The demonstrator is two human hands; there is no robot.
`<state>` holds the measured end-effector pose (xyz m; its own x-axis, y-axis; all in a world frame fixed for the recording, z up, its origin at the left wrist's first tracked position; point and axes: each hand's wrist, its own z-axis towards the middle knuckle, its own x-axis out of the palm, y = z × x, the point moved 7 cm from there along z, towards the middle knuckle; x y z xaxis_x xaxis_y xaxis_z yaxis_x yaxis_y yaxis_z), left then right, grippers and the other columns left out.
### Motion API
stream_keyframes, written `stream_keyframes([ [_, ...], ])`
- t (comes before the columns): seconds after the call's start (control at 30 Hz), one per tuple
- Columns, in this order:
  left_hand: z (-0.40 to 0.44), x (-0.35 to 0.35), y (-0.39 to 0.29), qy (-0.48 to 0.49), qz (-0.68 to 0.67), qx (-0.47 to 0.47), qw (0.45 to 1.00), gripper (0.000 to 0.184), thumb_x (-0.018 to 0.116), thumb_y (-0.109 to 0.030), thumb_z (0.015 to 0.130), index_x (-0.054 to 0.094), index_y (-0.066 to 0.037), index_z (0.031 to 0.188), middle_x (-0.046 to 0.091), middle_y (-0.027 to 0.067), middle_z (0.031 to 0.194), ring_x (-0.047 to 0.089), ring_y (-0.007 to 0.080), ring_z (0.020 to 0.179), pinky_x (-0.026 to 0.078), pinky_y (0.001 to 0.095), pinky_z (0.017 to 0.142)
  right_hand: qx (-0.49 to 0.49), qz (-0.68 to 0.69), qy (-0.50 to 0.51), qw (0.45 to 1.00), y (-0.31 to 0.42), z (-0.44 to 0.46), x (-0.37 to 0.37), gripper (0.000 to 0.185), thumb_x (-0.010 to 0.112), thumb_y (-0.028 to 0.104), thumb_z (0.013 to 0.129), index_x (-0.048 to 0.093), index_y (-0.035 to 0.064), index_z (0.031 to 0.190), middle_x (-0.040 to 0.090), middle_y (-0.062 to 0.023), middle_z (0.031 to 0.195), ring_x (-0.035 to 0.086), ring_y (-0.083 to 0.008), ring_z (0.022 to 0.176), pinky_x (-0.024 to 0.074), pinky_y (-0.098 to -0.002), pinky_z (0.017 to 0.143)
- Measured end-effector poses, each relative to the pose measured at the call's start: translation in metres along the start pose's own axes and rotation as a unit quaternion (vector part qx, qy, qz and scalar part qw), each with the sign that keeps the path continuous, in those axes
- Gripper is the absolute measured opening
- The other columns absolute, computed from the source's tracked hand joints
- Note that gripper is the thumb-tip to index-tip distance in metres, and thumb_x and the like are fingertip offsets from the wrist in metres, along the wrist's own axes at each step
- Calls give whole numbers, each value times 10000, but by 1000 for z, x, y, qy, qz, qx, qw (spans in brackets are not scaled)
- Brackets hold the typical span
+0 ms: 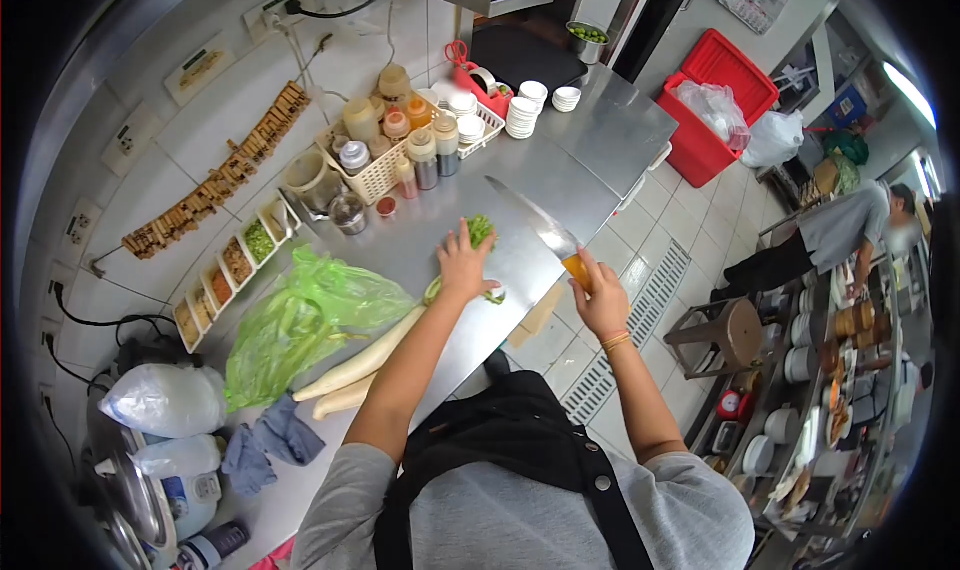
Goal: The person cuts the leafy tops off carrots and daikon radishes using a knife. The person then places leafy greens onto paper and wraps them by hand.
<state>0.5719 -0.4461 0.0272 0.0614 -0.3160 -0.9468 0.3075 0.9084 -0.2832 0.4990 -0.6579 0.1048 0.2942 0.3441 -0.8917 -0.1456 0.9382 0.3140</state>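
Observation:
My left hand point(463, 262) lies spread on the steel counter point(540, 150), its fingertips touching a bunch of leafy greens point(480, 231). A thin green stalk shows beside the wrist. My right hand point(600, 295) is wrapped round the yellow handle of a large knife point(545, 227), whose blade points up and left over the counter's edge area. Two long white radishes point(345, 375) lie under and left of my left forearm, beside a green plastic bag point(300, 320) with pale green stalks inside.
Sauce bottles point(423, 158) stand around a cream basket point(378, 178) by the wall. Toppings fill a divided tray point(235, 263). White cups point(522, 117) are stacked farther back. A red cooler point(690, 155), a stool point(735, 332) and another person point(845, 230) are at the right.

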Motion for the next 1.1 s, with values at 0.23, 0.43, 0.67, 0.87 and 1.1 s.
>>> stream_keyframes([
  [0.23, 38, 48, 72, -81, -166, -166, 969, 458, 700, -187, 743, 535, -187, 1170, 580, 190, 1055, 597, 376, 927, 502, 437, 776, -54, 58, 40, 996, -56, 51, 54, 719, 689, 190, 747, 355, 88, 1375, 620, -125, 936, 590, -303, 831, 500, -380, 723],
  [0.43, -22, -82, 128, -338, -437, -347, 758, 436, 723, -193, 789, 527, -113, 1169, 600, 104, 891, 597, 151, 698, 474, 292, 481, -125, 27, 198, 972, -50, 95, 161, 697, 676, 236, 748, 372, 64, 1350, 604, -147, 965, 563, -317, 894, 455, -440, 762],
  [0.67, -143, -157, 132, -476, -366, -390, 698, 462, 686, -132, 826, 472, -88, 1232, 571, 61, 853, 527, 79, 650, 413, 217, 417, -318, 203, 86, 922, 61, 87, 170, 704, 728, 312, 684, 465, 78, 1293, 447, -229, 1211, 436, -401, 1066, 361, -455, 922],
  [0.87, -200, -134, 137, -554, -439, -399, 583, 422, 646, -136, 858, 453, -68, 1227, 604, 64, 959, 636, 151, 746, 415, 232, 471, -374, 132, 163, 903, 147, 61, 216, 564, 735, 299, 659, 564, 106, 1161, 498, -247, 1139, 456, -391, 1047, 368, -464, 930],
  [1.1, -232, -130, 100, -565, -484, -381, 549, 474, 635, -132, 861, 396, -66, 1265, 534, 122, 1068, 615, 167, 786, 487, 227, 503, 126, 627, 368, 675, 139, 61, 215, 348, 614, 322, 825, 578, 70, 1063, 622, -111, 1046, 525, -248, 1063, 434, -417, 882],
])
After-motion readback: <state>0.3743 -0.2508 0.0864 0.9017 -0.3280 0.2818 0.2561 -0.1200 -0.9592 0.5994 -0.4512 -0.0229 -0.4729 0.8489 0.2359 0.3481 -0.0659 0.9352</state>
